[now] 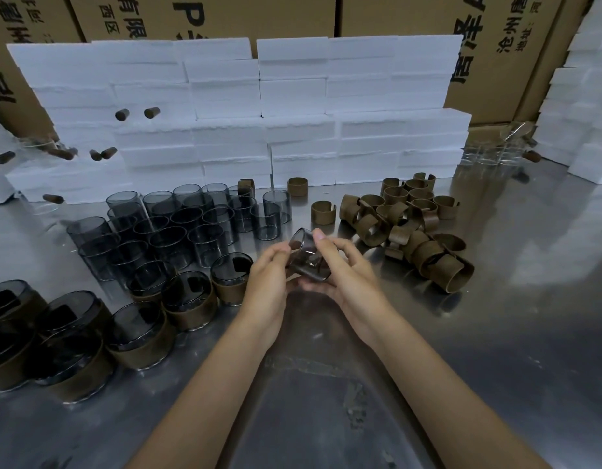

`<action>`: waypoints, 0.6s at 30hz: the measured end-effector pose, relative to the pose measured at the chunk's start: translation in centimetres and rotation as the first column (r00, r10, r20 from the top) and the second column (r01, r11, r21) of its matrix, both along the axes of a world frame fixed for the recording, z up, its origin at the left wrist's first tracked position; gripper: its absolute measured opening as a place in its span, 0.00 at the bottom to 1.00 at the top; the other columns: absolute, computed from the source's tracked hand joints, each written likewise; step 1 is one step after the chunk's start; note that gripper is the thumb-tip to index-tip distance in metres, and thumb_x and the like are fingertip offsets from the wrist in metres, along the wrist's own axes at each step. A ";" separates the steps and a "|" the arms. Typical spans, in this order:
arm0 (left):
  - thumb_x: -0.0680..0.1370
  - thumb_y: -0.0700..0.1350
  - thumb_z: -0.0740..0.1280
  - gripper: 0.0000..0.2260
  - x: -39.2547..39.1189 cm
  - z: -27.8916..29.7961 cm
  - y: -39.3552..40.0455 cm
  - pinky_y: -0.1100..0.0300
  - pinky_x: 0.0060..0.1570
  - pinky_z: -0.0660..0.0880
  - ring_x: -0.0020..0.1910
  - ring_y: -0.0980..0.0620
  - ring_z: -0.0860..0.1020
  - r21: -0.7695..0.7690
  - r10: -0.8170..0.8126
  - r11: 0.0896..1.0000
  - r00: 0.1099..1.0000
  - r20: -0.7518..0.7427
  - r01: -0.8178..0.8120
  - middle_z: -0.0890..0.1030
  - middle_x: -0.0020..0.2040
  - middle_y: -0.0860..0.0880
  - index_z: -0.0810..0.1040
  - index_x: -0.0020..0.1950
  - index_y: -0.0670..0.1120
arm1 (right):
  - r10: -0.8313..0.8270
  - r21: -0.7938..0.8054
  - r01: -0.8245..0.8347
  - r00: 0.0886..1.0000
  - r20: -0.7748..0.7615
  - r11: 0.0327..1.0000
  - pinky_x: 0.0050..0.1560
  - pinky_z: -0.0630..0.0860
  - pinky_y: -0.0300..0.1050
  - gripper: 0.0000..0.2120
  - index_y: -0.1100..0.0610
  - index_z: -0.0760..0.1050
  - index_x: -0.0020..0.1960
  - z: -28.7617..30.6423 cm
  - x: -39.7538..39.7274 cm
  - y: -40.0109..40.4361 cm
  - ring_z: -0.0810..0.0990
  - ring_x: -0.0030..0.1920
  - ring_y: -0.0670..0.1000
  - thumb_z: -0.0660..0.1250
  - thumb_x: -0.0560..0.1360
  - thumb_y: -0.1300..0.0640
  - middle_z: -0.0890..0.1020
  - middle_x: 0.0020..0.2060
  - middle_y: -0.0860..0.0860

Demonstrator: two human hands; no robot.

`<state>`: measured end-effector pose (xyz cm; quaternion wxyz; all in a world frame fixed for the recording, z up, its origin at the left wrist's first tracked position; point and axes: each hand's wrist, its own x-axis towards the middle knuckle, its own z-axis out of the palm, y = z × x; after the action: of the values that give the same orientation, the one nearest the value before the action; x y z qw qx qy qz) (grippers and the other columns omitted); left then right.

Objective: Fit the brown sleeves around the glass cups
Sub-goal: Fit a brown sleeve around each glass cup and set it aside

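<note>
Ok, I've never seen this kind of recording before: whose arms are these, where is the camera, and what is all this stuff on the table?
There is no machine here. One wide-angle camera sits on a person's head and looks forward and down, so the two bare arms are the wearer's own. The left hand and right hand together hold one smoky glass cup, tipped on its side above the metal table. Whether a sleeve is on it already is hard to tell. Behind and to the left stand bare glass cups. Nearest on the left are finished cups wearing brown sleeves. To the right lies a heap of loose brown sleeves. White foam blocks and cardboard boxes are stacked behind.
</note>
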<state>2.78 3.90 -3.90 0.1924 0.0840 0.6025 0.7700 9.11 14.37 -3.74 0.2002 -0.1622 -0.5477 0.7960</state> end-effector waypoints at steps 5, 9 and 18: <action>0.84 0.50 0.64 0.13 0.4 0.2 0.2 0.48 0.56 0.79 0.57 0.50 0.84 0.063 -0.085 0.994 0.994 -0.065 0.090 0.85 0.58 0.45 0.83 0.62 0.46 | -0.076 -0.055 0.078 0.996 0.044 0.995 0.47 0.85 0.51 0.25 0.59 0.79 0.60 -0.3 -0.5 0.3 0.88 0.41 0.53 0.77 0.72 0.43 0.88 0.44 0.55; 0.79 0.54 0.72 0.19 0.7 -0.3 0.7 0.47 0.67 0.77 0.64 0.49 0.81 -0.094 -0.114 0.991 0.973 -0.201 0.097 0.83 0.64 0.48 0.80 0.69 0.51 | -0.135 0.047 0.132 0.989 0.068 0.990 0.54 0.84 0.60 0.28 0.58 0.77 0.60 -0.9 -0.6 0.5 0.88 0.43 0.53 0.76 0.72 0.38 0.87 0.50 0.58; 0.87 0.48 0.59 0.15 -0.4 -0.5 0.6 0.51 0.52 0.82 0.60 0.43 0.83 0.140 -0.033 0.989 0.999 -0.042 0.039 0.83 0.61 0.39 0.76 0.70 0.44 | -0.218 0.510 0.206 0.975 -0.037 0.835 0.40 0.77 0.40 0.09 0.44 0.71 0.51 -1.3 -0.8 0.0 0.78 0.36 0.43 0.69 0.79 0.43 0.79 0.40 0.50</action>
<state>2.42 4.46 -4.44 0.1879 0.1236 0.5489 0.8051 8.31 14.38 -5.03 0.3166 -0.1717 -0.7200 0.5932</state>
